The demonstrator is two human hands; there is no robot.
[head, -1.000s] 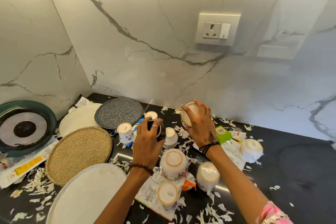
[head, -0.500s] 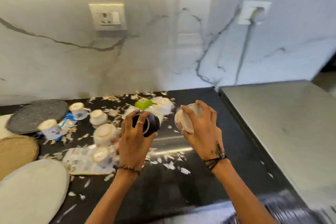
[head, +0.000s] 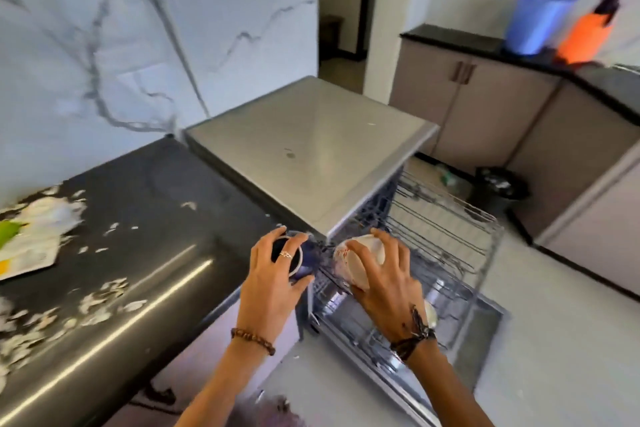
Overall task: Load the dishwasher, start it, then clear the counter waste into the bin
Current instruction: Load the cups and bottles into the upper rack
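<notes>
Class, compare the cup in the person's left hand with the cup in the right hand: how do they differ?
The dark cup is blue-black; the white cup is pale with reddish markings. The left hand grips the dark cup from above; the right hand holds the white cup tilted sideways. Both are near the dishwasher rack.

Bright, even daylight thru-out; no hard shadows seen. A long glare streak is thrown across the dark desk (head: 131, 291). Heavy motion blur is spread over most of the frame, esp. the scraps (head: 41, 218) at left and the bottles (head: 561, 24) top right. Wide-angle bending is seen at the edges.
</notes>
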